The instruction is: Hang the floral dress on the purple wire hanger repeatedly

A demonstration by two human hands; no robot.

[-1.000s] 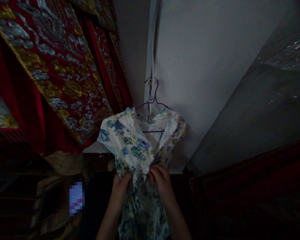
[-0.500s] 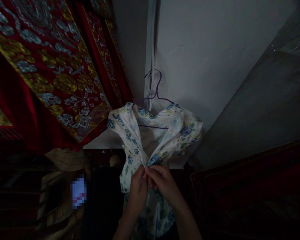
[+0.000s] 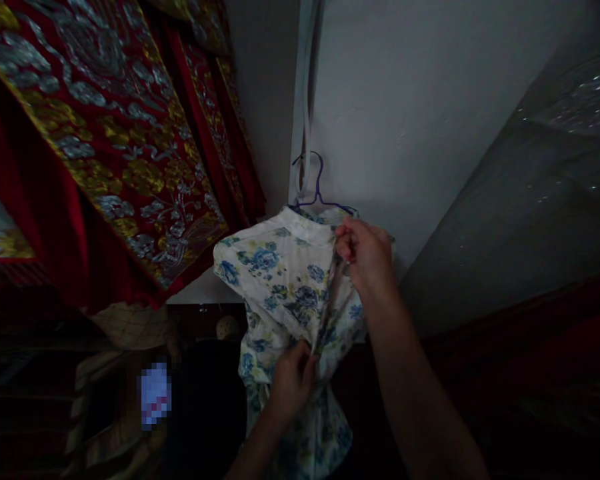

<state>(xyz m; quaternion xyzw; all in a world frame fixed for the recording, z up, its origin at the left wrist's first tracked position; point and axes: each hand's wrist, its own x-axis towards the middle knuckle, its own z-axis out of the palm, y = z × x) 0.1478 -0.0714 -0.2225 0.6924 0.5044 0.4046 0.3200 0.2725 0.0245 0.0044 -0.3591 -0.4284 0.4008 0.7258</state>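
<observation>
A white garment with blue and yellow flowers, looking like a blouse or dress, hangs from a purple hanger at the wall corner. My right hand pinches the garment's front edge up by the collar, on the right side. Lower down, my left hand is closed on the cloth along the front opening, near the waist. Between the two hands the opening runs as a narrow slanting gap. What exactly lies between the fingertips is too dark to see.
Red cloth with gold and silver embroidery hangs at the left. A pale strap runs down the wall corner above the hanger. Shiny clear plastic sheeting covers things at the right. A woven hat-like item sits lower left.
My right hand has moved up from the waist to the collar, drawing the front edge over. The neckline, wide open before, is now mostly closed. My left hand stays low, slightly further down.
</observation>
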